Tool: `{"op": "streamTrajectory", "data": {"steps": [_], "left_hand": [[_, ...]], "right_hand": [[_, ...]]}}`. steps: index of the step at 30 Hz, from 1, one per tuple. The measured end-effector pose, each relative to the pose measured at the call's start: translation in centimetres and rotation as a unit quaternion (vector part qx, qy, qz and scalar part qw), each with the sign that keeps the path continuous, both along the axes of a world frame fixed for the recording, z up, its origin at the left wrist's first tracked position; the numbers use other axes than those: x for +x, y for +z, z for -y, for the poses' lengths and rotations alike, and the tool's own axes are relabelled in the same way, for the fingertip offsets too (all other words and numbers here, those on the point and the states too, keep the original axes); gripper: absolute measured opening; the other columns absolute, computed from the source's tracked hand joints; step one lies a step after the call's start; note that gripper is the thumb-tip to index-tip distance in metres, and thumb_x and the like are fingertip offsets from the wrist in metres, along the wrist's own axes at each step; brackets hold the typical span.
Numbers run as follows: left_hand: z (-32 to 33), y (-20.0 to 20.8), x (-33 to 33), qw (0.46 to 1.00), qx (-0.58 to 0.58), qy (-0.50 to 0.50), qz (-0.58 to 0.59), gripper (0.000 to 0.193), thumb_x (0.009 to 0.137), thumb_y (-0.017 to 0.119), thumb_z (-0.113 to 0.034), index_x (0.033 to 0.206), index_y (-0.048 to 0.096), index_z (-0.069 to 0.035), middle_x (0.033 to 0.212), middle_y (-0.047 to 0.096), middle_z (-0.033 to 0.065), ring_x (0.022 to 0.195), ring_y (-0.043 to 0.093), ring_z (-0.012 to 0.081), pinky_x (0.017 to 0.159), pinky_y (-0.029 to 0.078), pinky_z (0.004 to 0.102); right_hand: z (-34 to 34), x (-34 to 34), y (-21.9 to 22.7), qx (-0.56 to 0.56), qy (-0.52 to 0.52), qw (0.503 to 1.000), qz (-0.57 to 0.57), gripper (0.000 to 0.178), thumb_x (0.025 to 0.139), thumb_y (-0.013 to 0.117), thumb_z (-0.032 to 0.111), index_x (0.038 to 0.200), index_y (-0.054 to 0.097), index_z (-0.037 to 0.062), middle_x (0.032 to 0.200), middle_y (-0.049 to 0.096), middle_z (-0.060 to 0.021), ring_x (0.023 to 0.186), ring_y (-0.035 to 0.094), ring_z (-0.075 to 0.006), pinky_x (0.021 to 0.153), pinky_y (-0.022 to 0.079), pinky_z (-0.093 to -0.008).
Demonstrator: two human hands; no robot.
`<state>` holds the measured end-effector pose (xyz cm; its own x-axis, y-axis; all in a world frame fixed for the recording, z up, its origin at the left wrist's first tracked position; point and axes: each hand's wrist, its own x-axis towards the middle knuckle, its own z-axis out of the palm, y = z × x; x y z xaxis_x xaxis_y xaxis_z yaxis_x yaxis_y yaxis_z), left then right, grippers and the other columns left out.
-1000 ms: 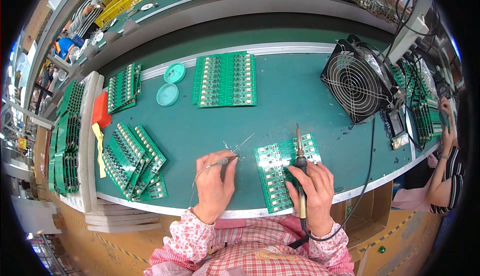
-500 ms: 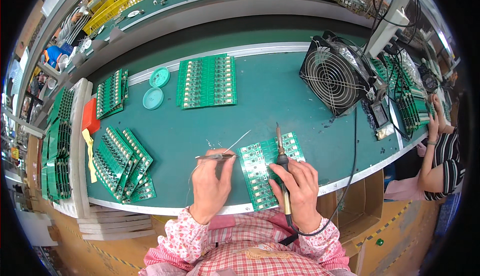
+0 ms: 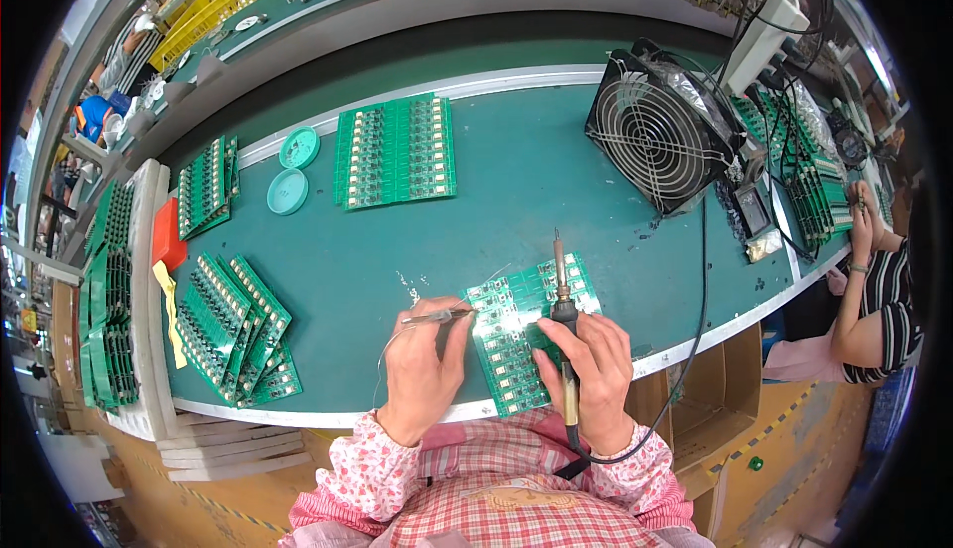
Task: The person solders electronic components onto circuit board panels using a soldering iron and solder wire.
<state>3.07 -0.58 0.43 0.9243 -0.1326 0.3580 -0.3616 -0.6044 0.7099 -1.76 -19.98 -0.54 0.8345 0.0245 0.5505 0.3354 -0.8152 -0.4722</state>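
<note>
My left hand (image 3: 422, 364) is closed on a pair of slim metal tweezers (image 3: 435, 318), their tips at the left edge of a green circuit board (image 3: 508, 357). A thin wire, looking like solder, also runs through those fingers; its end shows faintly over the board. In my right hand (image 3: 596, 364) is a soldering iron (image 3: 563, 305), gripped like a pen. Its tip points away from me, above the board's far edge, apart from the tweezers. The board lies at the bench's near edge, with rows of small white parts. My right hand covers part of it.
Stacked circuit boards (image 3: 397, 156) lie farther back, with more fanned boards (image 3: 238, 325) at left. Two turquoise dishes (image 3: 288, 193) sit between. A black fan (image 3: 650, 136) stands back right, the iron's cable (image 3: 704, 280) nearby. At far right are another person's hands (image 3: 864, 215).
The view has shifted slightly, so the bench things sit farther left. My left fingers and the tweezers are closer to the board's left edge. Both hands keep their holds.
</note>
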Motion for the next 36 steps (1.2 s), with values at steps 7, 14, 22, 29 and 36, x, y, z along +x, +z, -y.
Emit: {"op": "streamTrajectory", "data": {"steps": [7,14,22,29,36], "left_hand": [[-0.1,-0.1,0.2,1.000,0.016,-0.006,0.010,0.009,0.087,0.067,0.001,0.096,0.066,0.000,0.097,0.069,0.0121,0.087,0.066,0.0301,0.077,0.050,0.0367],[0.0,-0.2,0.3,1.000,0.011,-0.006,0.020,0.009,0.087,0.067,0.001,0.095,0.066,-0.001,0.096,0.069,0.0119,0.086,0.066,0.0301,0.078,0.050,0.0371],[0.1,-0.3,0.2,0.999,0.025,-0.008,0.038,0.011,0.086,0.069,0.001,0.097,0.066,-0.002,0.097,0.069,0.0116,0.086,0.065,0.0301,0.078,0.050,0.0372],[0.1,-0.3,0.3,0.999,0.029,-0.008,0.044,0.016,0.084,0.071,0.000,0.099,0.065,-0.004,0.097,0.069,0.0083,0.085,0.063,0.0297,0.078,0.049,0.0376],[0.0,-0.1,0.5,0.999,0.028,-0.013,0.037,0.010,0.086,0.069,-0.001,0.096,0.066,-0.002,0.096,0.070,0.0102,0.086,0.066,0.0297,0.082,0.048,0.0372]], "right_hand": [[-0.1,0.2,-0.1,-0.005,0.001,1.000,0.008,0.041,0.075,0.081,0.011,0.115,0.072,0.0133,0.098,0.066,-0.0118,0.097,0.064,-0.0278,0.092,0.049,-0.0427],[-0.1,0.1,-0.3,0.010,-0.004,1.000,0.013,0.041,0.074,0.081,0.009,0.114,0.072,0.0118,0.097,0.064,-0.0118,0.095,0.063,-0.0286,0.090,0.050,-0.0427],[-0.1,0.0,0.0,0.010,0.002,1.000,0.010,0.042,0.074,0.081,0.008,0.115,0.072,0.0117,0.097,0.063,-0.0116,0.094,0.063,-0.0288,0.090,0.050,-0.0429],[0.4,0.1,0.3,0.054,0.026,0.998,0.021,0.041,0.076,0.080,0.006,0.115,0.069,0.0063,0.092,0.067,-0.0119,0.086,0.065,-0.0280,0.084,0.052,-0.0410],[0.6,-1.1,1.3,0.314,0.016,0.949,-0.028,0.015,0.092,0.068,0.009,0.104,0.063,0.0017,0.073,0.071,-0.0082,0.063,0.066,-0.0179,0.060,0.050,-0.0304]]}}
